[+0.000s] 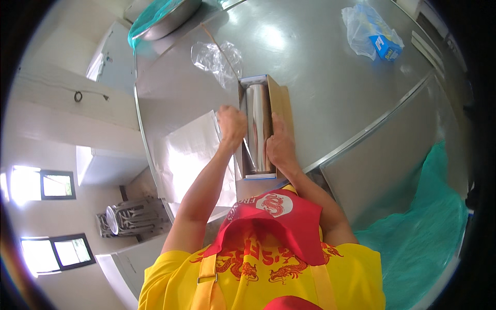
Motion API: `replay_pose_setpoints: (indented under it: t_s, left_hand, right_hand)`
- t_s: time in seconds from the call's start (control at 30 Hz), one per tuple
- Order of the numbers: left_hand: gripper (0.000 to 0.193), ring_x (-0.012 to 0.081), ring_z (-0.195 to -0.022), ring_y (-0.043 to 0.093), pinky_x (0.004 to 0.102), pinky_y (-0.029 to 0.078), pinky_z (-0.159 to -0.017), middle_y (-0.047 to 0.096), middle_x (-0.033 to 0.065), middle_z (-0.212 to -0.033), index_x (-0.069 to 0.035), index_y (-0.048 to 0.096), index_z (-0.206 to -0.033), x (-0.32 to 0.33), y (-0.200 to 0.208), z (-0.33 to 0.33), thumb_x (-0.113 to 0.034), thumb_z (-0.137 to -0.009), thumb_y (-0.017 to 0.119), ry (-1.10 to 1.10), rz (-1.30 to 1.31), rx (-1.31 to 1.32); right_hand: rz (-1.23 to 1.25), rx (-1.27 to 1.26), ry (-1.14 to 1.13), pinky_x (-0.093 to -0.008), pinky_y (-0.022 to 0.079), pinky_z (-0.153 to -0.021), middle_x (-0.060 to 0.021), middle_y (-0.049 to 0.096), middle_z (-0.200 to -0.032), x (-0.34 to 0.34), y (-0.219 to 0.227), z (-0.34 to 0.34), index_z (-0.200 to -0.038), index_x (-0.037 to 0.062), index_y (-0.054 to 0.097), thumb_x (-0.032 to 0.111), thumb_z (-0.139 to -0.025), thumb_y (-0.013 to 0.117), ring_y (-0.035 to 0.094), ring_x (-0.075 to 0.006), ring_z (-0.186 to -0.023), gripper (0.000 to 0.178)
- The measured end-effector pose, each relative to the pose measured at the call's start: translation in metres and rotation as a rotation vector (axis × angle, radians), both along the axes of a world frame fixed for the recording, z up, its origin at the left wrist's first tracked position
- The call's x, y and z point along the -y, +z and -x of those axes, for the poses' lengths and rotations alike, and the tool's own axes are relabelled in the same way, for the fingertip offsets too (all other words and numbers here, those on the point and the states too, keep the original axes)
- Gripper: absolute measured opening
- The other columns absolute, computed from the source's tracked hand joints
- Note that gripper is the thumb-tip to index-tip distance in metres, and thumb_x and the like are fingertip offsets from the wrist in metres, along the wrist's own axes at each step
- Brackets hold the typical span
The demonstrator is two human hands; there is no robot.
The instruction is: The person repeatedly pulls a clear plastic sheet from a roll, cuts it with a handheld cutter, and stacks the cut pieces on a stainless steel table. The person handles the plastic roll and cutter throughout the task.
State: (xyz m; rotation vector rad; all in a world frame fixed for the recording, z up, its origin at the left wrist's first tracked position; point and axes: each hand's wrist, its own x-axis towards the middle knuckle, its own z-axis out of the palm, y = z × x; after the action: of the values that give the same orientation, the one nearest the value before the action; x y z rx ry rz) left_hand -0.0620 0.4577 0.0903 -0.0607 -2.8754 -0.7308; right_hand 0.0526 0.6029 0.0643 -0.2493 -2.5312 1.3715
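Note:
A long open cardboard box (280,98) lies lengthwise in front of me, with a shiny roll of aluminium foil (258,124) inside. My left hand (232,124), slightly blurred, is at the box's left wall; its fingers are curled closed at the right edge of a flat foil sheet (188,155), though the fingertips are hidden. Along the box's right side, my right hand (281,147) grips the wall, its thumb on the roll side and its index finger stretched forward.
Beyond the box lie crumpled clear plastic (217,59) and a thin brown strip on the metal table (320,88). A plastic bag with a blue packet (385,47) sits far right. A metal basin (168,23) stands far left. Green plastic sheeting (413,232) hangs at right.

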Motion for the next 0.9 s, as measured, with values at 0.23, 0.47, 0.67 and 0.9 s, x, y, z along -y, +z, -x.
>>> replay_pose_setpoints:
  t_s: [0.23, 0.47, 0.67, 0.9]
  left_hand:
    - [0.024, 0.0138, -0.076, 0.059, 0.0301, 0.048, -0.072, 0.068, 0.0039, -0.080, 0.003, 0.075, -0.092, 0.063, 0.134, 0.009, -0.020, -0.090, 0.069, -0.003, -0.458, 0.014]
    - [0.019, 0.0050, -0.073, 0.052, 0.0222, 0.042, -0.071, 0.064, -0.0034, -0.080, -0.002, 0.075, -0.089, 0.113, 0.254, 0.013, -0.020, -0.094, 0.071, -0.064, -0.527, -0.029]
    - [0.018, 0.0066, -0.075, 0.055, 0.0220, 0.044, -0.073, 0.064, -0.0025, -0.080, -0.001, 0.075, -0.092, 0.130, 0.301, 0.007, -0.018, -0.093, 0.070, 0.035, -0.601, -0.043]
    - [0.019, 0.0084, -0.076, 0.055, 0.0226, 0.044, -0.074, 0.065, -0.0014, -0.084, 0.000, 0.074, -0.092, 0.177, 0.296, 0.013, -0.018, -0.091, 0.070, 0.143, -0.486, -0.025]
  right_hand:
    - [-0.013, 0.052, -0.023, -0.0526, 0.042, -0.113, -0.0207, 0.040, -0.158, 0.000, 0.001, -0.005, -0.158, 0.0101, 0.032, 0.005, -0.089, 0.059, 0.046, -0.0414, -0.140, 0.074]
    - [0.002, 0.071, -0.017, -0.0535, 0.042, -0.113, -0.0206, 0.039, -0.159, -0.005, 0.002, -0.007, -0.159, 0.0107, 0.031, 0.006, -0.089, 0.059, 0.044, -0.0408, -0.142, 0.075]
    - [-0.031, 0.057, -0.017, -0.0532, 0.042, -0.113, -0.0210, 0.039, -0.158, -0.003, 0.001, -0.006, -0.158, 0.0106, 0.032, 0.005, -0.089, 0.059, 0.045, -0.0415, -0.141, 0.075]
    - [-0.021, 0.075, -0.039, -0.0508, 0.043, -0.112, -0.0198, 0.041, -0.158, -0.004, 0.008, -0.008, -0.157, 0.0105, 0.034, 0.003, -0.088, 0.058, 0.048, -0.0406, -0.139, 0.073]
